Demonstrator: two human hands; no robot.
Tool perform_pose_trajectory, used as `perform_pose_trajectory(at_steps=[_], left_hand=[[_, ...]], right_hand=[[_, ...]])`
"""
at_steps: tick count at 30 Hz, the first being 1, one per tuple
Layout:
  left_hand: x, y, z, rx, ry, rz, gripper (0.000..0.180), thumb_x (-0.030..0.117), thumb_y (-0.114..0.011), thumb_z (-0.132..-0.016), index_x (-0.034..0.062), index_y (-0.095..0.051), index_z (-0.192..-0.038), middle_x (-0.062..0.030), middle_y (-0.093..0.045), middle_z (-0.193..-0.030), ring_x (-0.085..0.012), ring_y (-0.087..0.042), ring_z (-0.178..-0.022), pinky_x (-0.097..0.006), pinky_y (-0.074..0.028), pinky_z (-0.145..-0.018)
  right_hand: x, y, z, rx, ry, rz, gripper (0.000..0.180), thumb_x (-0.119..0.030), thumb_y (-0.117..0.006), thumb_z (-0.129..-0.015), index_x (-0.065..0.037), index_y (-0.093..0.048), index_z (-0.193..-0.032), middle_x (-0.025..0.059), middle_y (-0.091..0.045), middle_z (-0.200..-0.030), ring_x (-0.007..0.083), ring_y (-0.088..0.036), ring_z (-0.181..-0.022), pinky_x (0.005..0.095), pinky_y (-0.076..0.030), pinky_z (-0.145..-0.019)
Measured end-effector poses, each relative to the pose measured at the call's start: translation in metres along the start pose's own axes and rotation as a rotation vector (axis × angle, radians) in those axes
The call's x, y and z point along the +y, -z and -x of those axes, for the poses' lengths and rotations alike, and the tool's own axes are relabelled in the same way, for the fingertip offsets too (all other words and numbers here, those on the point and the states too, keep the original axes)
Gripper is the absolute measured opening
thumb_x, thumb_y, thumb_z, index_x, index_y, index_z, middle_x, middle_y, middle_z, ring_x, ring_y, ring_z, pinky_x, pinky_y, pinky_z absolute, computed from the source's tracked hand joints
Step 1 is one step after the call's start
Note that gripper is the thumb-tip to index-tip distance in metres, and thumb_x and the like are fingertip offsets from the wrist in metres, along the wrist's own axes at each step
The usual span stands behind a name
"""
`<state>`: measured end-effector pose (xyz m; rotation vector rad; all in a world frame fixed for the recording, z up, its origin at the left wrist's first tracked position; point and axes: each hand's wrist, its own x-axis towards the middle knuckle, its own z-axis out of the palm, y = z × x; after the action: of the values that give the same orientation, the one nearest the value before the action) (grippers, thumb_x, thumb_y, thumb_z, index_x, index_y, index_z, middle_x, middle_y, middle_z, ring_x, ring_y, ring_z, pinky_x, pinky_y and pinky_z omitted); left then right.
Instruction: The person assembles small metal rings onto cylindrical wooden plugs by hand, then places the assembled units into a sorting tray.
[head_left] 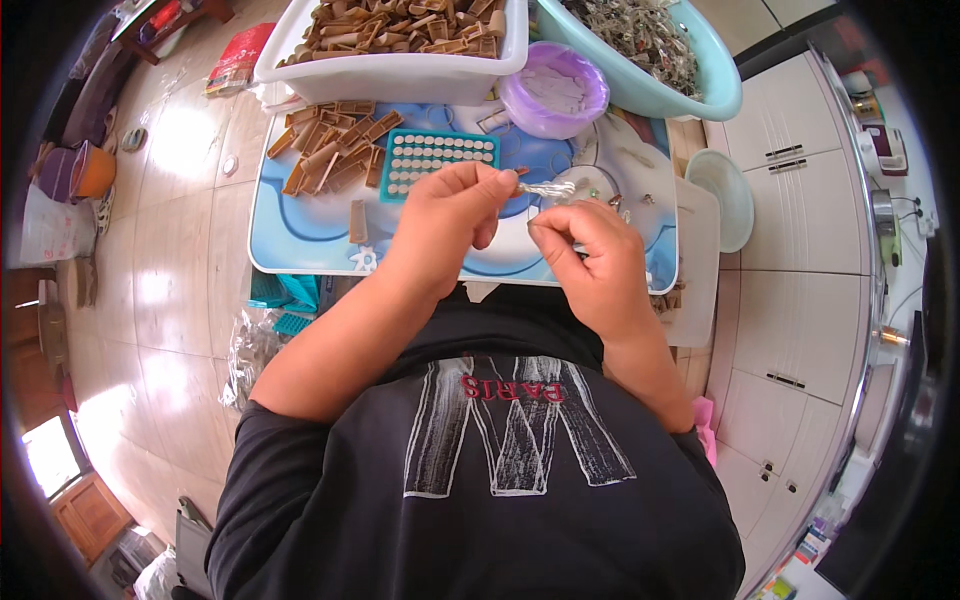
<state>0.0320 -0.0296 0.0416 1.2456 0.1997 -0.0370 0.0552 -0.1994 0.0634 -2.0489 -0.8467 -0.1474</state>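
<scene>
My left hand (450, 215) is closed in a pinch above the table, palm side turned inward. From its fingertips a small shiny, clear-silver piece (550, 188) sticks out to the right; its exact kind is too small to tell. Just right of it and a little nearer, my right hand (597, 255) has thumb and forefinger pressed together, and whatever they may hold is hidden. Beyond my left hand lies a teal tray (440, 150) with rows of round white pieces. Tan-brown plastic pieces (330, 145) are heaped left of the tray, with a single one (358, 222) lying nearer me.
The low blue-and-white table (300, 240) carries all this. At its far side stand a white tub (400, 68) full of brown pieces, a purple bowl (553, 95) and a light-blue basin (715, 85) of shiny small parts. A pale bucket (722, 200) stands by the cabinets (790, 230) on the right.
</scene>
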Motion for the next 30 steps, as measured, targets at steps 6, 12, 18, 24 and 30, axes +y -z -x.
perform_pose_trajectory(at_steps=[6,12,18,24,30], left_hand=[[-0.006,0.024,0.013,-0.372,0.234,0.450,0.019,0.022,-0.055,-0.090,0.0051,-0.052,-0.081,-0.0003,-0.048,-0.072,-0.0077,-0.039,-0.055,-0.021,-0.033,-0.053],[-0.013,0.040,0.025,-0.511,-0.077,-0.142,0.006,0.005,-0.054,-0.089,0.0043,-0.059,-0.093,0.0004,-0.058,-0.085,-0.0070,-0.052,-0.076,-0.022,-0.045,-0.068],[-0.011,0.028,0.035,-0.323,0.221,0.343,0.026,0.016,-0.052,-0.091,-0.0023,-0.058,-0.108,-0.0052,-0.062,-0.090,-0.0106,-0.059,-0.084,-0.025,-0.047,-0.074],[-0.037,0.048,0.034,-0.334,0.429,0.462,0.026,0.026,-0.059,-0.089,0.0017,-0.064,-0.098,-0.0004,-0.059,-0.069,-0.0066,-0.049,-0.054,-0.018,-0.034,-0.048],[-0.024,0.042,0.037,-0.238,0.351,0.353,0.019,0.018,-0.060,-0.088,0.0025,-0.064,-0.098,-0.0031,-0.063,-0.082,-0.0040,-0.046,-0.056,-0.017,-0.034,-0.047]], right_hand=[[0.014,-0.001,0.008,-0.032,-0.315,-0.488,0.010,-0.005,-0.066,-0.082,-0.001,-0.062,-0.090,-0.0004,-0.059,-0.076,0.0054,-0.052,-0.070,0.0192,-0.041,-0.064],[0.004,-0.003,0.005,-0.024,-0.430,-0.790,0.016,0.000,-0.067,-0.079,-0.001,-0.062,-0.094,-0.0006,-0.059,-0.082,0.0056,-0.053,-0.075,0.0193,-0.042,-0.066],[0.000,-0.028,0.006,-0.075,-0.100,-0.491,0.026,0.006,-0.067,-0.074,-0.002,-0.061,-0.098,0.0043,-0.055,-0.089,0.0104,-0.057,-0.078,0.0221,-0.046,-0.070],[-0.005,-0.044,0.003,-0.083,0.032,-0.221,0.034,0.003,-0.068,-0.072,-0.005,-0.060,-0.104,0.0113,-0.056,-0.103,0.0210,-0.056,-0.099,0.0310,-0.047,-0.082],[0.005,-0.041,0.010,-0.017,-0.105,-0.306,0.038,-0.003,-0.070,-0.074,-0.004,-0.059,-0.110,0.0098,-0.059,-0.100,0.0195,-0.057,-0.094,0.0300,-0.045,-0.081]])
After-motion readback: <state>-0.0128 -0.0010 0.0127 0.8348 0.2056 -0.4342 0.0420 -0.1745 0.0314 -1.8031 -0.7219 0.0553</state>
